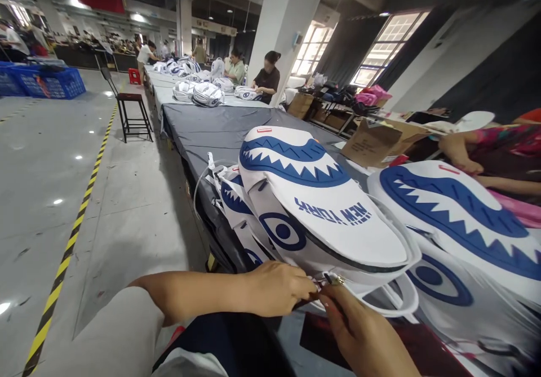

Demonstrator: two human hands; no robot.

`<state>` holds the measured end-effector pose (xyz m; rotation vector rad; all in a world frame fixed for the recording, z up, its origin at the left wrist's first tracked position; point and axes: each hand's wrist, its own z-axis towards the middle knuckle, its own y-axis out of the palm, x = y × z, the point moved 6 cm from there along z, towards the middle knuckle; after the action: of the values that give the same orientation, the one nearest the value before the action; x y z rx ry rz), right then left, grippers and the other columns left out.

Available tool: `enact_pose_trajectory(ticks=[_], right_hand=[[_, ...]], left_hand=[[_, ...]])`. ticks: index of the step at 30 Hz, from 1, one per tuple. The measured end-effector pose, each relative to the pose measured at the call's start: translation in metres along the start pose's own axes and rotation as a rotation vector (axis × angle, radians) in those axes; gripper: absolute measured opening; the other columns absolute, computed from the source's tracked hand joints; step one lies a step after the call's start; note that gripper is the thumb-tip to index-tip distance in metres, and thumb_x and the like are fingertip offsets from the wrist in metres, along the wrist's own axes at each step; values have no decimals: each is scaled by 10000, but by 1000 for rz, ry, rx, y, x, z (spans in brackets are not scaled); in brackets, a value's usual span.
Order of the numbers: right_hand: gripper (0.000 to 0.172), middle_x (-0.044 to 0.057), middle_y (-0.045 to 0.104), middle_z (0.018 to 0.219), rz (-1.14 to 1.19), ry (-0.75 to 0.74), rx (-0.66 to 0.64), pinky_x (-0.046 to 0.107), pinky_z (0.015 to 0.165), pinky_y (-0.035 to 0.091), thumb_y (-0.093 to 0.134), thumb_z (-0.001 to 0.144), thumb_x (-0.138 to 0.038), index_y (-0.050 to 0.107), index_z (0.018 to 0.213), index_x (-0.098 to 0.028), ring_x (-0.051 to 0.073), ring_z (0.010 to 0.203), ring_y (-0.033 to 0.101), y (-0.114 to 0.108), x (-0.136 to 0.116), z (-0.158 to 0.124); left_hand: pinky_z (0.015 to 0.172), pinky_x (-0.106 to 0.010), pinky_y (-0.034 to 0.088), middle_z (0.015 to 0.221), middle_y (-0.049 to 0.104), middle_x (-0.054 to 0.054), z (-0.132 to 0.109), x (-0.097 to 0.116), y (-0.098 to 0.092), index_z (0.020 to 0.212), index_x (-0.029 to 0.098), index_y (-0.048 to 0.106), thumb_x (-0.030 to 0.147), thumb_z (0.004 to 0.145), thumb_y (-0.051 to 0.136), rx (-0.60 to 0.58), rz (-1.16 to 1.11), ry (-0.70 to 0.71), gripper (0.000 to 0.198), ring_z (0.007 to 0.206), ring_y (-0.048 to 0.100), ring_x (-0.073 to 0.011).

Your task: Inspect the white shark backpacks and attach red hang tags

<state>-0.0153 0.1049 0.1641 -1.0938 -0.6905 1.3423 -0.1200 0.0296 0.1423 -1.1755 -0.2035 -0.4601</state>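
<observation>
A white backpack with a blue toothed mouth, blue eyes and "NEW YORK" lettering lies on the table in front of me. At its near end, my left hand and my right hand meet with their fingertips pinched close together. A small dark and reddish piece shows between the fingertips, too small to name. Just above my right fingers is a gold-coloured zipper pull. The bag's white carry loop hangs beside my right hand. Under my right wrist lies a dark red flat sheet.
A similar backpack lies to the right, others to the left. More bags lie along the grey-covered table, where co-workers work. Another person's arm reaches in at right. A stool stands left.
</observation>
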Motion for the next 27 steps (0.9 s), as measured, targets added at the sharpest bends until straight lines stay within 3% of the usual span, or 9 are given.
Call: enact_pose_trajectory(ticks=[4, 9, 14, 18, 21, 23, 27], right_hand=[[246, 38, 721, 759, 44, 14, 7, 259, 469, 486, 379, 972, -281, 602, 878, -232, 186, 596, 695, 4, -7, 0], [262, 31, 713, 721, 88, 43, 29, 246, 469, 488, 387, 976, -307, 594, 832, -234, 172, 558, 682, -2, -11, 1], [199, 18, 709, 703, 132, 34, 56, 249, 487, 510, 441, 953, -283, 605, 855, -229, 180, 559, 688, -7, -17, 4], [171, 27, 713, 716, 203, 70, 57, 242, 515, 523, 470, 948, -278, 612, 871, -223, 178, 574, 691, -5, -16, 5], [161, 43, 729, 764, 227, 93, 79, 241, 539, 530, 487, 946, -293, 623, 897, -221, 184, 615, 703, -5, -13, 3], [184, 43, 722, 753, 236, 111, 84, 242, 533, 525, 483, 952, -314, 620, 871, -222, 181, 602, 694, -4, -10, 1], [197, 37, 714, 767, 266, 141, 117, 226, 551, 526, 481, 964, -338, 624, 895, -221, 163, 622, 688, -2, -7, -4]], left_hand=[[561, -291, 394, 881, 694, -3, -2, -2, 0, 932, 196, 571, 181, 905, 509, -35, 68, -52, 69, 759, 656, -165], [659, -273, 453, 962, 712, -8, -2, -1, -2, 1039, 195, 554, 249, 935, 506, -1, 13, -95, 126, 874, 680, -174], [641, -261, 446, 930, 711, 6, -8, -3, -3, 949, 202, 583, 221, 943, 483, -45, 16, -108, 102, 830, 677, -160], [685, -264, 470, 951, 715, 6, -9, -3, -8, 1055, 208, 564, 252, 932, 521, 15, -24, -152, 137, 866, 686, -168], [668, -262, 471, 954, 724, 13, -6, 3, -6, 1020, 213, 579, 203, 942, 473, -37, -21, -130, 132, 876, 694, -170], [653, -275, 476, 938, 724, 3, -4, 1, -6, 967, 202, 579, 205, 929, 478, -47, 28, -186, 108, 838, 697, -184], [678, -288, 498, 950, 725, -8, -3, 1, -9, 1071, 202, 559, 268, 930, 511, 2, 19, -205, 163, 828, 699, -193]])
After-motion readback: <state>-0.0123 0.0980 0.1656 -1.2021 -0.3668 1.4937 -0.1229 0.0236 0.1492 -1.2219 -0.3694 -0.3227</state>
